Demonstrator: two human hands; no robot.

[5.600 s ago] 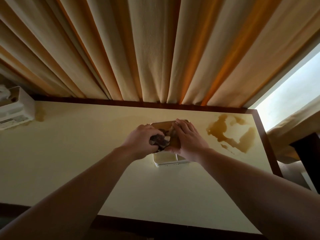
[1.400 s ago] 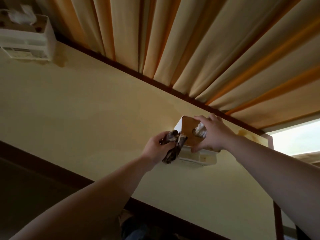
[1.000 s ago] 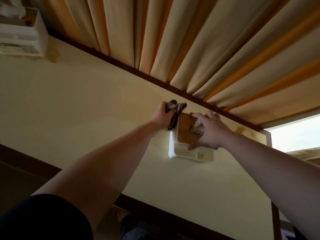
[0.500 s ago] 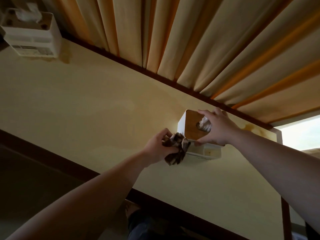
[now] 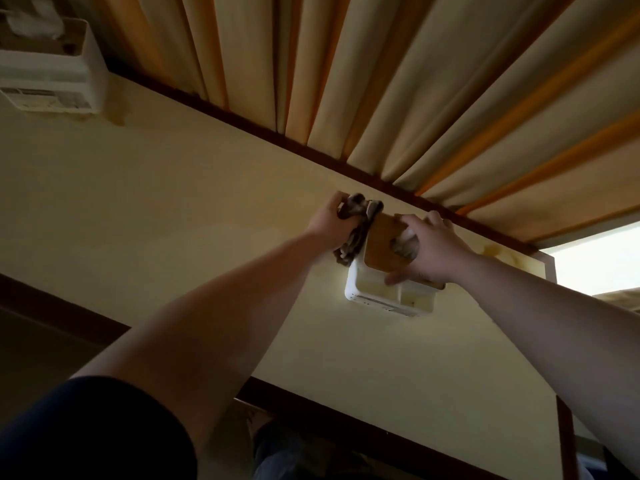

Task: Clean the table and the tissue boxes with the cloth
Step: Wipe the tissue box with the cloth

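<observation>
A white tissue box (image 5: 384,295) with a brown wooden lid stands on the cream table (image 5: 173,202) near its far edge. My right hand (image 5: 434,251) lies on the lid with fingers spread, thumb at the box's front rim, steadying it. My left hand (image 5: 332,221) grips a dark crumpled cloth (image 5: 356,220) and holds it against the box's left side, near the far corner. A second white tissue box (image 5: 48,67) with tissue sticking out sits at the table's far left corner.
Beige and orange curtains (image 5: 381,81) hang right behind the table's dark far rim. A brown spill stain (image 5: 495,252) marks the far right corner; a fainter stain (image 5: 119,109) lies beside the second box. A bright window is at the right.
My left hand has slid the cloth from the box's front left corner up along its left side to the far corner. The right hand keeps its place on the lid.
</observation>
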